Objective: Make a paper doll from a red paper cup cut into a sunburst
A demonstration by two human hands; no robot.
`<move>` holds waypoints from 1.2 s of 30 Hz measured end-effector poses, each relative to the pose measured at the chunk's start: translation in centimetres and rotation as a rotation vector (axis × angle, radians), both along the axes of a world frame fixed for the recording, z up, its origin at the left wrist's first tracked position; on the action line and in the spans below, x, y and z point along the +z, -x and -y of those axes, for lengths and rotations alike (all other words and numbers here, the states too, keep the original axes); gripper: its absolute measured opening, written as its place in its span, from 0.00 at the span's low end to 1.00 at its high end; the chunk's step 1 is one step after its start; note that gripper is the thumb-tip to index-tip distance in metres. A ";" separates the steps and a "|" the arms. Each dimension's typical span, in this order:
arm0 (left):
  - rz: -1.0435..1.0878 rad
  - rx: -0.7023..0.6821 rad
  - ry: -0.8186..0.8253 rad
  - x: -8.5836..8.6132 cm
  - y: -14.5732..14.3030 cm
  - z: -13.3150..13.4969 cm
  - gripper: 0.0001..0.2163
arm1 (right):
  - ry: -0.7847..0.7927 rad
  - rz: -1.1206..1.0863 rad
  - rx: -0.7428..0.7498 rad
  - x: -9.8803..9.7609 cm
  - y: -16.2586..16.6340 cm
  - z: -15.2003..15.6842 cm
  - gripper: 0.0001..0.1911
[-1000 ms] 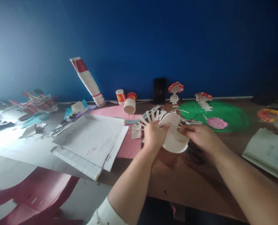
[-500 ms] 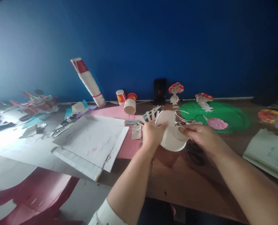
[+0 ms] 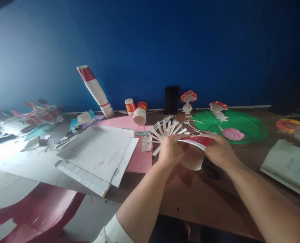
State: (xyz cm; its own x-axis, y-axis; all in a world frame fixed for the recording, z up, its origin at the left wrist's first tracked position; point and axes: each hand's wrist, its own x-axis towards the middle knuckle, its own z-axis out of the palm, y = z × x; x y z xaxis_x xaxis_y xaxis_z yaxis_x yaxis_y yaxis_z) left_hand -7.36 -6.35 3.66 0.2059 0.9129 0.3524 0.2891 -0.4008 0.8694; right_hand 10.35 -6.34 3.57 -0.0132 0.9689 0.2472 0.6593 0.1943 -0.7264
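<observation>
While the white paper cup with a red-printed wall (image 3: 194, 150) was held just above the brown tabletop (image 3: 190, 199) near the middle, its wall, already slit into white strips (image 3: 165, 131) fanned out on the far-left side, appeared to be worked outward. The left hand (image 3: 171, 150) was closed around the cup's left side, and the right hand (image 3: 219, 152) was closed on its right rim. A careful bend of the remaining strips seemed called for next, without tearing. To the left, white paper sheets (image 3: 99, 155) were spread over pink card (image 3: 140, 158); farther back a leaning stack of paper cups (image 3: 95, 90) was seen, and at the right a green paper leaf (image 3: 241, 125) and an open book (image 3: 288, 167) crowded the work.
</observation>
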 end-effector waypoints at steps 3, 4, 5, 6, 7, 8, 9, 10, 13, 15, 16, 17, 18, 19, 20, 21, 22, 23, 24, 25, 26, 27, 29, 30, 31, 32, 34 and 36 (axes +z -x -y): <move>-0.056 0.016 -0.008 0.0 -0.1 0.0 0.13 | -0.047 0.107 0.033 -0.3 -0.1 -0.1 0.12; -0.059 0.038 0.007 -0.1 -0.1 0.0 0.12 | -0.055 0.147 0.028 -0.3 0.0 -0.1 0.12; -0.061 0.073 0.034 -0.1 -0.2 -0.1 0.11 | -0.060 0.173 0.015 -0.3 0.1 -0.1 0.13; -0.064 0.118 0.073 -0.2 -0.3 -0.1 0.09 | -0.061 0.183 0.000 -0.2 0.2 0.0 0.14; -0.067 0.167 0.123 -0.2 -0.4 -0.2 0.08 | -0.062 0.183 -0.014 -0.1 0.4 0.0 0.16; -0.067 0.211 0.174 -0.2 -0.4 -0.3 0.09 | -0.065 0.185 -0.023 0.0 0.6 0.1 0.17; -0.063 0.248 0.219 -0.2 -0.5 -0.4 0.11 | -0.069 0.184 -0.028 0.1 0.8 0.2 0.19; -0.051 0.275 0.254 -0.1 -0.5 -0.4 0.12 | -0.074 0.181 -0.031 0.2 1.0 0.3 0.19; 0.002 0.303 0.300 0.1 -0.4 -0.6 0.13 | -0.080 0.151 -0.032 0.3 1.2 0.5 0.18; 0.035 0.315 0.302 0.2 -0.3 -0.7 0.13 | -0.073 0.106 -0.036 0.2 1.2 0.4 0.17; 0.051 0.319 0.298 0.2 -0.2 -0.7 0.13 | -0.070 0.085 -0.040 0.1 1.1 0.3 0.17; 0.067 0.323 0.294 0.2 -0.1 -0.8 0.12 | -0.067 0.065 -0.044 0.1 1.0 0.2 0.16; 0.081 0.323 0.292 0.1 -0.1 -0.9 0.12 | -0.064 0.049 -0.048 0.0 0.9 0.1 0.16; 0.095 0.320 0.291 0.1 0.0 -0.9 0.12 | -0.057 0.037 -0.051 0.0 0.8 0.1 0.15; 0.108 0.314 0.296 0.1 0.1 -1.0 0.13 | -0.046 0.020 -0.051 0.0 0.7 0.0 0.15; 0.124 0.309 0.305 0.0 0.1 -1.0 0.13 | -0.033 0.002 -0.051 -0.1 0.6 0.0 0.14; 0.146 0.310 0.312 0.0 0.1 -1.1 0.13 | -0.020 -0.018 -0.051 -0.1 0.5 -0.1 0.14; 0.172 0.319 0.321 0.1 0.1 -1.1 0.12 | -0.009 -0.040 -0.052 -0.1 0.4 -0.1 0.13; 0.204 0.333 0.332 0.1 0.1 -1.1 0.12 | 0.000 -0.064 -0.054 -0.1 0.4 -0.1 0.13; 0.235 0.349 0.345 0.1 0.2 -1.1 0.12 | 0.007 -0.089 -0.055 -0.1 0.3 0.0 0.13; 0.262 0.366 0.359 0.2 0.2 -1.1 0.11 | 0.016 -0.115 -0.056 -0.1 0.3 0.0 0.13; 0.284 0.378 0.371 0.2 0.2 -1.2 0.11 | 0.024 -0.141 -0.058 0.0 0.3 0.1 0.13; 0.323 0.389 0.388 0.3 0.3 -1.2 0.11 | 0.035 -0.187 -0.065 0.1 0.3 0.2 0.12; 0.351 0.393 0.393 0.4 0.3 -1.2 0.11 | 0.038 -0.207 -0.068 0.2 0.3 0.2 0.12; 0.387 0.394 0.402 0.4 0.4 -1.2 0.11 | 0.041 -0.227 -0.071 0.2 0.3 0.3 0.11; 0.435 0.395 0.418 0.5 0.4 -1.3 0.12 | 0.043 -0.248 -0.075 0.3 0.3 0.3 0.11; 0.549 0.399 0.459 0.6 0.3 -1.4 0.12 | 0.043 -0.287 -0.090 0.3 0.3 0.3 0.11; 0.642 0.406 0.492 0.5 0.3 -1.5 0.12 | 0.047 -0.317 -0.100 0.3 0.2 0.3 0.11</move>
State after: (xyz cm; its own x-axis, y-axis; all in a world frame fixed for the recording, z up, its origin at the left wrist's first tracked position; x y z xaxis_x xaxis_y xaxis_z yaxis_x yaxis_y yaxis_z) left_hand -7.63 -4.83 4.20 -0.2665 0.9503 -0.1609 -0.2728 0.0858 0.9582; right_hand 10.16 -6.66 3.82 0.1529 0.9720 0.1785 0.4135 0.1011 -0.9049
